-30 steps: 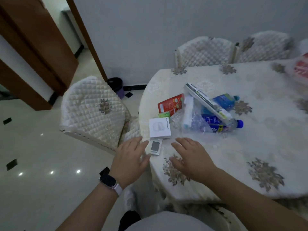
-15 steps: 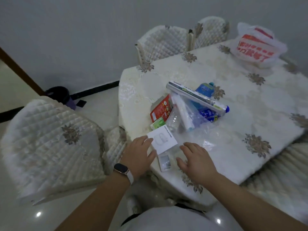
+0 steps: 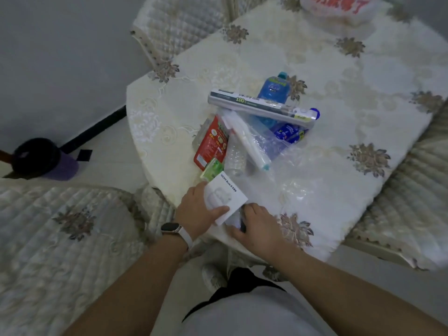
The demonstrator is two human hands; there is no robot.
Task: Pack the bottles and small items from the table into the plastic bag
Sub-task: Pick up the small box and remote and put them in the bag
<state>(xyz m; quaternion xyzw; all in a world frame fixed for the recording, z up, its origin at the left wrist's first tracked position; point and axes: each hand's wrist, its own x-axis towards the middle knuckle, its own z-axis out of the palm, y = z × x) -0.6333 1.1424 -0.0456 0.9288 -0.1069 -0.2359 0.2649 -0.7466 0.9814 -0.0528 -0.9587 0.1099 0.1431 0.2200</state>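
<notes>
In the head view, the left hand [image 3: 196, 209] holds a white box [image 3: 225, 197] at the bottom edge of the tabletop [image 3: 363, 98], with its thumb pressed on top and its fingers under the box. Just right of it, the right hand [image 3: 260, 229] curls its fingers and thumb round a small flat thing [image 3: 240, 223] that is mostly hidden under the box. Above the hands, in the middle of the frame, is a pile. It has a green pack [image 3: 212, 169], a red packet [image 3: 211, 144], a clear bottle [image 3: 235, 156], a white tube [image 3: 249, 141], a long box [image 3: 259, 108] and two blue bottles [image 3: 272, 89], all lying on or beside a crumpled clear plastic bag [image 3: 269, 146]. A white bag with red letters [image 3: 339, 8] sits at the top right. A watch [image 3: 172, 227] is on the left wrist.
</notes>
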